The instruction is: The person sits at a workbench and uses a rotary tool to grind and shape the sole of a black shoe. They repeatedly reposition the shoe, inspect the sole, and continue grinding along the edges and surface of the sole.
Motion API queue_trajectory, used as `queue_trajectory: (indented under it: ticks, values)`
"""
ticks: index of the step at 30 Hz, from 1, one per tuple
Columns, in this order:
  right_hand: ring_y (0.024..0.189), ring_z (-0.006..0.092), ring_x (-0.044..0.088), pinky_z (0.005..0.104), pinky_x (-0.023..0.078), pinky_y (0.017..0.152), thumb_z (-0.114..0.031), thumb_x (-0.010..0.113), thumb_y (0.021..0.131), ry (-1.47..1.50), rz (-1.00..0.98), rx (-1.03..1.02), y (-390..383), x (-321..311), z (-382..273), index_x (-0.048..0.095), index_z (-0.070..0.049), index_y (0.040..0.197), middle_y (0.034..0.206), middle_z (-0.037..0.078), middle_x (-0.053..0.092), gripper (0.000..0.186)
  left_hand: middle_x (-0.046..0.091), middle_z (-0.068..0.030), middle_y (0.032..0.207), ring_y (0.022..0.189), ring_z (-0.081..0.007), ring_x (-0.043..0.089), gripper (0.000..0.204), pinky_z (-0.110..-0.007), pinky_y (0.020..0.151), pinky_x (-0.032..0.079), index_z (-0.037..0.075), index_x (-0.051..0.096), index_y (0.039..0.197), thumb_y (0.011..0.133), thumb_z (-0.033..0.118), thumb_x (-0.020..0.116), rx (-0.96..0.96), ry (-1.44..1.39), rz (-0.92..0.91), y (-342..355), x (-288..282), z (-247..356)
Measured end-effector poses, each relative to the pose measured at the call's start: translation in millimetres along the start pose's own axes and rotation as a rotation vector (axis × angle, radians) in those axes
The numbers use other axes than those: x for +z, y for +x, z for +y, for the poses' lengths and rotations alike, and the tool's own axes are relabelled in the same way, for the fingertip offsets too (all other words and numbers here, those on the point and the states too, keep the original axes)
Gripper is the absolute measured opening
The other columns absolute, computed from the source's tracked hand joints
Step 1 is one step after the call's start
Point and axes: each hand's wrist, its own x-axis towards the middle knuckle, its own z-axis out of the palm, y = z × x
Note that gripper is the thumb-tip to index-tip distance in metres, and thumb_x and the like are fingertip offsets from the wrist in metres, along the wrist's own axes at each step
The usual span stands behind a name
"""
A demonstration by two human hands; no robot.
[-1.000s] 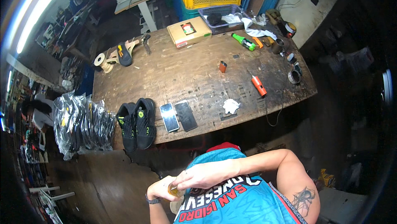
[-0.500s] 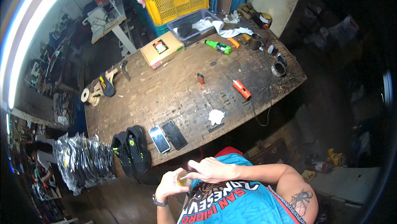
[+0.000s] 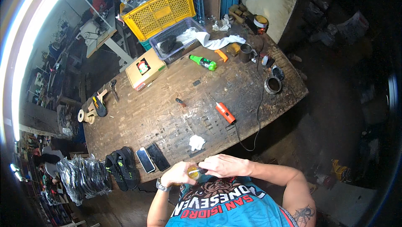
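My left hand, with a watch on its wrist, is closed round a small jar with amber-yellow contents, held in front of my shirt near the table's front edge. A thin pale stick reaches across the jar's mouth from a dark knob. The fingers of my right hand pinch that knob. Whether the stick ends in a brush is hidden. Just beyond my hands, a crumpled white wad rests on the worn wooden table.
Black shoes and two phones lie left of my hands, beside plastic-wrapped stacks. An orange corded tool is farther right. Behind are a cardboard box, a green bottle, a metal can and a yellow crate.
My right hand has turned, and the dark knob and pale stick now show over the jar. My left hand still grips the jar. The whole view has shifted, with the table's things lower and leftward.
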Motion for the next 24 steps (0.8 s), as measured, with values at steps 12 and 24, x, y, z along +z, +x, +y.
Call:
queue_trajectory:
  ticks: [12, 24]
  values:
    - [0.081, 0.0354, 0.070, 0.0460, 0.058, 0.066, -0.046, 0.064, 0.097, -0.248, 0.057, 0.171, -5, -23, 32, 0.061, -0.003, 0.105, 0.092, 0.016, 0.062, 0.044, 0.069, 0.0022, 0.094, 0.084, -0.0104, 0.061, 0.052, -0.028, 0.079, 0.052, 0.004, 0.065, 0.120, 0.072, 0.011, 0.085, 0.044, -0.342, -0.113, 70, -6, -3]
    - [0.085, 0.0417, 0.070, 0.0556, 0.053, 0.074, -0.048, 0.052, 0.099, -0.290, 0.077, 0.550, 85, -7, 98, 0.070, -0.003, 0.095, 0.087, 0.021, 0.072, 0.048, 0.073, -0.0183, 0.094, 0.086, -0.0306, 0.073, 0.055, -0.039, 0.082, 0.057, 0.004, 0.069, 0.112, 0.064, 0.023, 0.087, 0.078, -0.095, 0.422, 102, -55, -51]
